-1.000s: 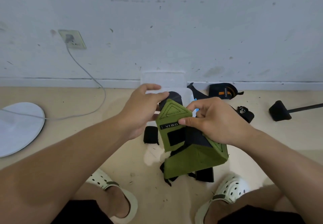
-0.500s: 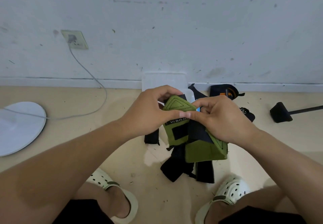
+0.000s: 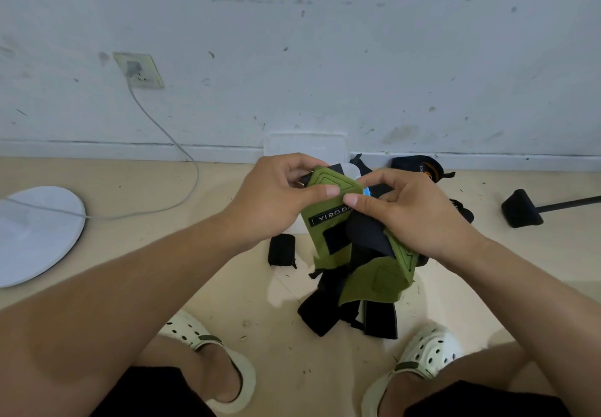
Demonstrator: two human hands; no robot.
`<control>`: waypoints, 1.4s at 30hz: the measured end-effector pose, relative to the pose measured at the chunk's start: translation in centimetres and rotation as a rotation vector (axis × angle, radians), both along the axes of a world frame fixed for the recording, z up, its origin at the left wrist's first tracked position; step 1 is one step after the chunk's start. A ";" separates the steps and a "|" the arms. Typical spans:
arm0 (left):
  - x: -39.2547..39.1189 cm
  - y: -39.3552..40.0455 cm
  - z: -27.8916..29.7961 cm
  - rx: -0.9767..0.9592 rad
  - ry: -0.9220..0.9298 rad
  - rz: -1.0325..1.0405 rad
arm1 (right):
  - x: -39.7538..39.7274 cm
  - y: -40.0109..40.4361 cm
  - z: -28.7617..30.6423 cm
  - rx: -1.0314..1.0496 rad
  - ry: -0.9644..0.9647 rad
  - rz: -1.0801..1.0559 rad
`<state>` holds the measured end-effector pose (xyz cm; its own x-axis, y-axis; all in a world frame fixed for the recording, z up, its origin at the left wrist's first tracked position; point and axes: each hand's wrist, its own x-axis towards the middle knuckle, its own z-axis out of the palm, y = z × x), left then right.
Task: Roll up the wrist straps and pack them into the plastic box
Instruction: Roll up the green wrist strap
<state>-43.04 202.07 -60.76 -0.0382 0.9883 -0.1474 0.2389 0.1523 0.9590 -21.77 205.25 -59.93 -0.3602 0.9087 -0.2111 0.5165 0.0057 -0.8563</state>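
Green wrist strap [image 3: 328, 221] with black backing and a black label reading "YIBO…" — held in the air between both hands, above the floor [image 3: 195, 273] and in front of the person's knees; its lower green flap and black tails hang down to the floor between the two feet. Left hand [image 3: 273, 198]: fingers curled over the strap's upper pointed end, thumb pressed on its green face, gripping it. Right hand [image 3: 413, 208]: thumb and curled fingers pinching the same strap just beside the left thumb, over a black fold. Plastic box [image 3: 307, 146], translucent white: on the floor against the wall, directly behind the hands, mostly hidden by them; contents cannot be made out. Small black rolled strap [image 3: 282, 250]: on the floor just below the left hand, apart from the box. Black strap with orange marking [image 3: 419, 166]: on the floor by the skirting, right of the box. Black-headed tool with a thin dark handle [image 3: 522, 208]: on the floor at far right. Round white disc [image 3: 35, 231]: on the floor at far left, a grey cable [image 3: 175, 143] running from it up to a wall socket [image 3: 138, 70]. Cream perforated clogs [image 3: 426, 355]: one on each foot, at the bottom of the view
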 end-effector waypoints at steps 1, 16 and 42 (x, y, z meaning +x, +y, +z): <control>0.0 0.1 0.0 -0.004 -0.020 0.005 | 0.0 0.0 0.2 -0.050 0.000 0.023; 0.7 0.3 -0.8 -0.225 -0.186 -0.004 | 0.1 0.4 0.6 -0.206 0.348 -0.174; 1.3 -0.1 -0.2 -0.215 -0.332 0.151 | -0.3 -0.3 1.0 -0.222 0.059 -0.043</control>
<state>-41.78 201.94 -61.00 -0.0959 0.9207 -0.3783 -0.1178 0.3669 0.9228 -22.06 204.91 -58.96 -0.3394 0.8571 -0.3875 0.4613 -0.2074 -0.8627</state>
